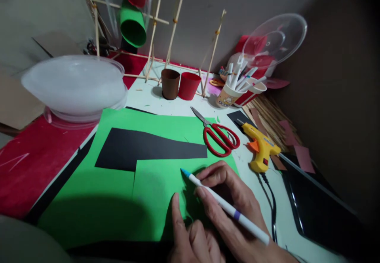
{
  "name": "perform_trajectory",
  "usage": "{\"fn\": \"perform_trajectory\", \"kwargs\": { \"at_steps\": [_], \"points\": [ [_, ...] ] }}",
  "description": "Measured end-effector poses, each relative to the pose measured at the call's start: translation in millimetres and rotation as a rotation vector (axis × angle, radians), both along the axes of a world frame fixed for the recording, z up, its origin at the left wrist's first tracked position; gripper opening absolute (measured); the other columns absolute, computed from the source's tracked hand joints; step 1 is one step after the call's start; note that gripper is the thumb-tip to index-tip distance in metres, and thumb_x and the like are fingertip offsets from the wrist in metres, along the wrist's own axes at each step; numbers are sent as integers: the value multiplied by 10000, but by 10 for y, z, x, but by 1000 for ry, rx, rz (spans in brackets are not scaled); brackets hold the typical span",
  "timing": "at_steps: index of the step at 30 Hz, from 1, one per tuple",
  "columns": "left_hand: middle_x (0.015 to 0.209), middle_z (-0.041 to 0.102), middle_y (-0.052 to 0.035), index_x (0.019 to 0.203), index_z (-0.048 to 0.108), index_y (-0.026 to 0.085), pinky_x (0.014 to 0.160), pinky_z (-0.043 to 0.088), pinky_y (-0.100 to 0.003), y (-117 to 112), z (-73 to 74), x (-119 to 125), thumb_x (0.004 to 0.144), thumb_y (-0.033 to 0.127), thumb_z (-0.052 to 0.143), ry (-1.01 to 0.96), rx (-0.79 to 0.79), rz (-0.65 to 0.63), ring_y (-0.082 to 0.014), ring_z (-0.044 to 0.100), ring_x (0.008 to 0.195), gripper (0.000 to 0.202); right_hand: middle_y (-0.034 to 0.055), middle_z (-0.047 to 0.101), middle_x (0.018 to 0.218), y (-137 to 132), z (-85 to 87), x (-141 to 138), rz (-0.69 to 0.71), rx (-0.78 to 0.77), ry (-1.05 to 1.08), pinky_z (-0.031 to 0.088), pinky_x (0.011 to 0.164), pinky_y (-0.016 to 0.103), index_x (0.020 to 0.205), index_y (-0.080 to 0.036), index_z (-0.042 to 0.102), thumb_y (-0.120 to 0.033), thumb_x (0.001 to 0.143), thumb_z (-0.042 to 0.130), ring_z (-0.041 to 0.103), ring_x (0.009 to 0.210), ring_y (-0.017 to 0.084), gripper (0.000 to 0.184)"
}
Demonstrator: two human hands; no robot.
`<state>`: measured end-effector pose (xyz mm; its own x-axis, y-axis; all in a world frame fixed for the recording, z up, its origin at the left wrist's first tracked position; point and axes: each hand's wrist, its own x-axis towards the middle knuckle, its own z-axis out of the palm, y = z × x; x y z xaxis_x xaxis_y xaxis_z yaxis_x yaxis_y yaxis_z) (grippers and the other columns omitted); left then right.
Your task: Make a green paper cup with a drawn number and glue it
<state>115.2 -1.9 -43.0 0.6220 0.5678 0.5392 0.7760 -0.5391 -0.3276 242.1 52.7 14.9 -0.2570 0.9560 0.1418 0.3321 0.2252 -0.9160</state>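
Note:
My right hand grips a white felt-tip pen with a blue tip and a purple band. The tip is just above or touching a green sheet; which of the two I cannot tell. Beside it, my left hand presses the sheet with its stretched index finger, the other fingers curled and nothing visible in them. A black paper piece with a curved upper edge lies on the green paper, beyond the pen. Red-handled scissors rest past my right hand, blades partly spread.
A yellow glue gun with its cord lies at right, near a dark tablet-like slab. Brown and red cups stand behind, beside a stick frame and a cup of pens. Clear plastic lids are stacked left.

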Motion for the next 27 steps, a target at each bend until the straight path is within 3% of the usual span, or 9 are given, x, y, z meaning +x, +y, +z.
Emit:
{"fn": "perform_trajectory", "kwargs": {
  "at_steps": [8,12,17,27],
  "points": [
    [502,454,88,674,601,220,920,478,-667,1,286,-76,829,390,744,176,-155,-57,-141,376,487,271,39,640,930,-18,80,-6,-15,-4,-13,530,685,312,936,-224,598,-230,961,598,645,825,172,26],
    [528,417,89,734,624,220,892,462,-664,19,283,-123,797,397,770,183,-140,-137,-138,339,520,238,23,647,926,-21,62,1,-38,-7,-8,522,679,301,916,-235,592,-221,961,611,635,808,157,51],
    [554,401,81,806,659,221,870,479,-657,17,269,-147,812,402,749,200,-112,-144,-153,354,550,202,19,657,933,-15,54,22,-11,-20,-19,527,678,298,923,-236,595,-222,959,621,635,808,154,46],
    [624,513,51,844,696,200,799,583,-547,31,366,-154,843,365,734,231,-170,-159,-146,407,564,169,5,640,905,-29,66,10,-29,24,-46,518,708,308,911,-233,588,-200,962,610,625,784,138,64]
  ]
}}
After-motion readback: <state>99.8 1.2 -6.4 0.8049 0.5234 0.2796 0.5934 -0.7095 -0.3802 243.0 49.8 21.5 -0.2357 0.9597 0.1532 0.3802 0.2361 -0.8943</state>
